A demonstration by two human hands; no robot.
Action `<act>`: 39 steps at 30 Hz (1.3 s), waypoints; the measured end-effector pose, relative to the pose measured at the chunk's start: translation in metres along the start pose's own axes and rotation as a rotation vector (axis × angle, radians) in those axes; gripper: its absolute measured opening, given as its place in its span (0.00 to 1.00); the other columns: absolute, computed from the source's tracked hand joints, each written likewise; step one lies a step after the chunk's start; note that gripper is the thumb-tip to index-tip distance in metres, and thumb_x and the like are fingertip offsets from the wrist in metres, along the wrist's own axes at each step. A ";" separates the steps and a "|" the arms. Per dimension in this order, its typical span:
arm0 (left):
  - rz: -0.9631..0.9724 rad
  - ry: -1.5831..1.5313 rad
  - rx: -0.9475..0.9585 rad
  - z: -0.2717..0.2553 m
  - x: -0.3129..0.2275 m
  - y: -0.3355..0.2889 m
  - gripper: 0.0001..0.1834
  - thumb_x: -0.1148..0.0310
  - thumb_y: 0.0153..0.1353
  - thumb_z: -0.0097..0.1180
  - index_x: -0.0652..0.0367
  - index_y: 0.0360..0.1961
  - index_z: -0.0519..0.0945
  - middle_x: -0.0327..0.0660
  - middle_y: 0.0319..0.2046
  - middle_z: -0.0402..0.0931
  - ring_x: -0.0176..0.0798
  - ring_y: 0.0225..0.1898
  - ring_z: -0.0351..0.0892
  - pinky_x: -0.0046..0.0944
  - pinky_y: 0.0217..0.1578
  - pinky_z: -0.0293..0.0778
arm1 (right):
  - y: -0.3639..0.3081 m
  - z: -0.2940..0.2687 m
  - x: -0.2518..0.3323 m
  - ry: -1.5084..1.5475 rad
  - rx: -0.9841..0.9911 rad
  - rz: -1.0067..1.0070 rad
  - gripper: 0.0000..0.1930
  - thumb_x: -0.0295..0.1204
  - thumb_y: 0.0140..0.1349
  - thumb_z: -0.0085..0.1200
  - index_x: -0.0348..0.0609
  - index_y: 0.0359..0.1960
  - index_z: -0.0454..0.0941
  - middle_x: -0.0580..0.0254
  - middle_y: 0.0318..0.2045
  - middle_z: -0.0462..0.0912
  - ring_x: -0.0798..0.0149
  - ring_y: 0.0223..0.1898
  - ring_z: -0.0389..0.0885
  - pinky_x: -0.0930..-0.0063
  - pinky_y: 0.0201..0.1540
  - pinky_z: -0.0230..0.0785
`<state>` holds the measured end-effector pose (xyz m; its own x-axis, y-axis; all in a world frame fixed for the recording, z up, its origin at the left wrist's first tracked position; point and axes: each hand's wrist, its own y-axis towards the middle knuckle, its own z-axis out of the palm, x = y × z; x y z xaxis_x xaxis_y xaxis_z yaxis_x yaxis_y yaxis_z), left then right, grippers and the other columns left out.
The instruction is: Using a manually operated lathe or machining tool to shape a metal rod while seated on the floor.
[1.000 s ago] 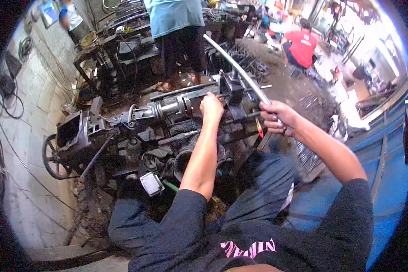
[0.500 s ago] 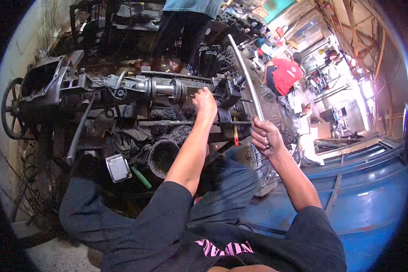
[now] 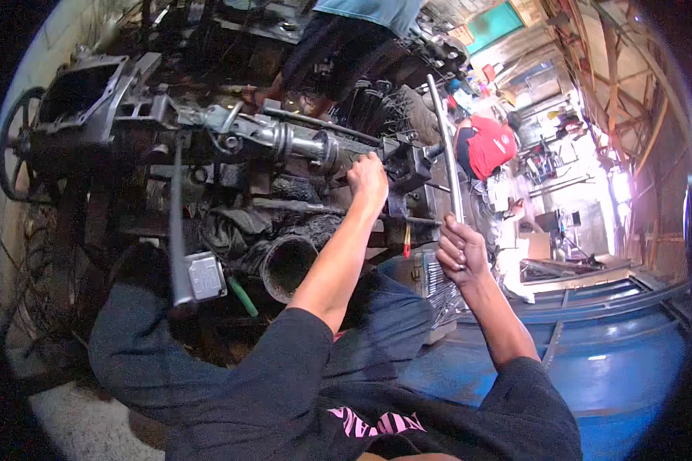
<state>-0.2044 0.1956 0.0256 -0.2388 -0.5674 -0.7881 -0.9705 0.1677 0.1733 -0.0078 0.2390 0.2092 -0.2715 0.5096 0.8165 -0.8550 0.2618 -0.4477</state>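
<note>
My right hand (image 3: 462, 250) is wrapped round the lower end of a long shiny metal bar (image 3: 447, 154). The bar rises, leaning slightly left, past a dark metal block (image 3: 409, 165) on the machine. My left hand (image 3: 369, 181) is closed at the machine's near side, just right of a bright round collar (image 3: 327, 150); what its fingers grip is hidden. Leftward from the collar runs a lathe-like machine (image 3: 142, 115), with a handwheel (image 3: 19, 146) at its far left end. A long metal lever (image 3: 178, 230) hangs down from it, blurred.
Below the machine are a silver rectangular box (image 3: 206, 276), a green handle (image 3: 243, 297) and a round grimy container (image 3: 286, 269). A person in dark trousers (image 3: 338, 46) stands behind the machine. Another in a red shirt (image 3: 490, 146) crouches at right, beyond blue metal panels (image 3: 607, 346).
The whole view has shifted, carrying the machine rightward and down. The long lever has swung right, its lower end now over the silver box's edge. The bar stands more upright; both hands keep their places.
</note>
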 end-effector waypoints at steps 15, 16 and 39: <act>0.093 0.077 0.048 -0.004 0.013 -0.011 0.17 0.68 0.64 0.49 0.66 0.49 0.79 0.56 0.38 0.83 0.61 0.42 0.83 0.59 0.42 0.78 | 0.008 -0.007 -0.018 0.096 0.179 -0.009 0.06 0.28 0.72 0.49 0.47 0.34 0.69 0.76 0.14 0.59 0.79 0.10 0.55 0.81 0.09 0.49; 0.079 0.060 0.058 -0.003 0.011 -0.010 0.17 0.68 0.64 0.49 0.66 0.49 0.79 0.56 0.38 0.83 0.61 0.42 0.83 0.59 0.42 0.78 | 0.008 -0.007 -0.016 0.115 0.182 -0.011 0.06 0.28 0.71 0.49 0.47 0.33 0.69 0.77 0.14 0.59 0.79 0.09 0.55 0.81 0.09 0.50; -0.037 -0.031 0.258 -0.061 -0.022 -0.040 0.36 0.56 0.65 0.53 0.65 0.69 0.63 0.68 0.59 0.72 0.64 0.62 0.72 0.52 0.63 0.67 | 0.027 -0.031 -0.054 0.303 0.061 -0.350 0.18 0.47 0.74 0.41 0.46 0.45 0.74 0.65 0.28 0.80 0.67 0.23 0.78 0.69 0.26 0.71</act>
<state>-0.1626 0.1519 0.0720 -0.1978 -0.5524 -0.8098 -0.9368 0.3496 -0.0096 -0.0025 0.2434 0.1416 0.1711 0.6179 0.7674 -0.8991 0.4165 -0.1350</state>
